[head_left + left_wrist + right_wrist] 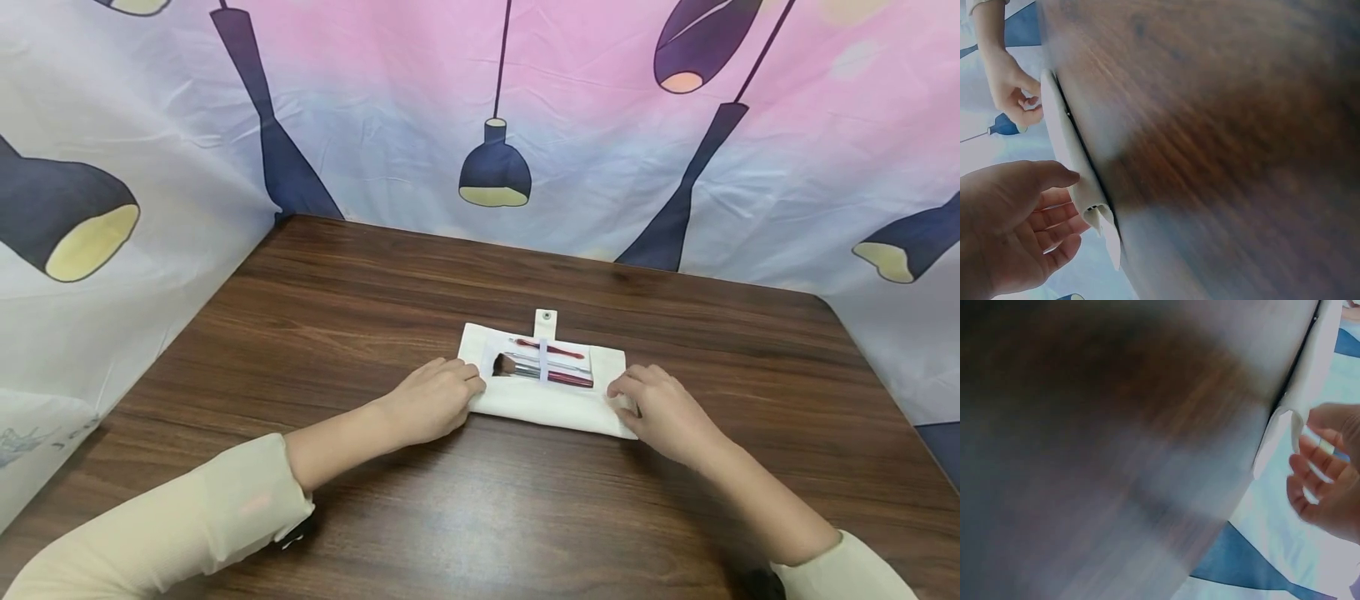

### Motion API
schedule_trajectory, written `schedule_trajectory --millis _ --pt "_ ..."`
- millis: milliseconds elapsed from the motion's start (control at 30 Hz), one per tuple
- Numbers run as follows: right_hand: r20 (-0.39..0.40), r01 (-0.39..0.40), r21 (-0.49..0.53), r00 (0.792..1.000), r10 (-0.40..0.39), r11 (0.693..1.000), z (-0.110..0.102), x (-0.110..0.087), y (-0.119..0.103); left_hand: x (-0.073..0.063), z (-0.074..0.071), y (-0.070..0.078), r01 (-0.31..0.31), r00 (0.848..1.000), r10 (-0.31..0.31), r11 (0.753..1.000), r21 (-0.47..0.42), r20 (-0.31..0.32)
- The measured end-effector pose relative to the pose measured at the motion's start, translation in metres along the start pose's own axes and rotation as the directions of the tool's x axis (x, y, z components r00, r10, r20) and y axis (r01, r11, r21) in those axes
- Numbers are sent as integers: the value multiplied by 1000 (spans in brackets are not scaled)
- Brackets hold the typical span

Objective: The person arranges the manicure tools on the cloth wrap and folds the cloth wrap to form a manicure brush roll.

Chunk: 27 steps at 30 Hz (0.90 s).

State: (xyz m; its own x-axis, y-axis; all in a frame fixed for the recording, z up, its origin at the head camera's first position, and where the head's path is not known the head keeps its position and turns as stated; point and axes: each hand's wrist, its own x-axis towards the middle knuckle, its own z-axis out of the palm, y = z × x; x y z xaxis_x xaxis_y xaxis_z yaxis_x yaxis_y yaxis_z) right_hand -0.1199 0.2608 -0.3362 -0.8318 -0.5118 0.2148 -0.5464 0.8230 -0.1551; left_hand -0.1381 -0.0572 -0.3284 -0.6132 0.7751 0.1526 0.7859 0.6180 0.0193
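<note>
A white makeup brush roll lies on the table, its near edge folded into a thick curl. Inside it, a brush with dark bristles and a red handle, a slim silver tool and a thin red tool sit under a pale elastic band. My left hand grips the left end of the curl; in the left wrist view its thumb presses the near side, fingers behind. At the right end my right hand pinches the edge between thumb and fingers.
A strap with a snap button sticks out from the roll's far edge. The dark wooden table spreads all round it. Cloth printed with hanging lamps stands behind the table and along its sides.
</note>
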Motion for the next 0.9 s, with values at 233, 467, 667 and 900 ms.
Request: schedule_trajectory --millis 233,467,667,900 --pt "16 138 -68 990 -137 988 1 -12 -7 1 -1 -1 5 1000 -5 1000 -17 16" --pt "34 144 -134 989 -141 980 6 -14 -11 5 2 -2 13 999 -13 1000 -21 30" --pt "12 176 -146 984 -176 974 7 -11 -9 8 3 -3 19 999 -17 999 -45 36" --pt "42 155 -63 987 -152 986 3 -9 -7 10 2 -8 18 999 -14 993 -118 34"
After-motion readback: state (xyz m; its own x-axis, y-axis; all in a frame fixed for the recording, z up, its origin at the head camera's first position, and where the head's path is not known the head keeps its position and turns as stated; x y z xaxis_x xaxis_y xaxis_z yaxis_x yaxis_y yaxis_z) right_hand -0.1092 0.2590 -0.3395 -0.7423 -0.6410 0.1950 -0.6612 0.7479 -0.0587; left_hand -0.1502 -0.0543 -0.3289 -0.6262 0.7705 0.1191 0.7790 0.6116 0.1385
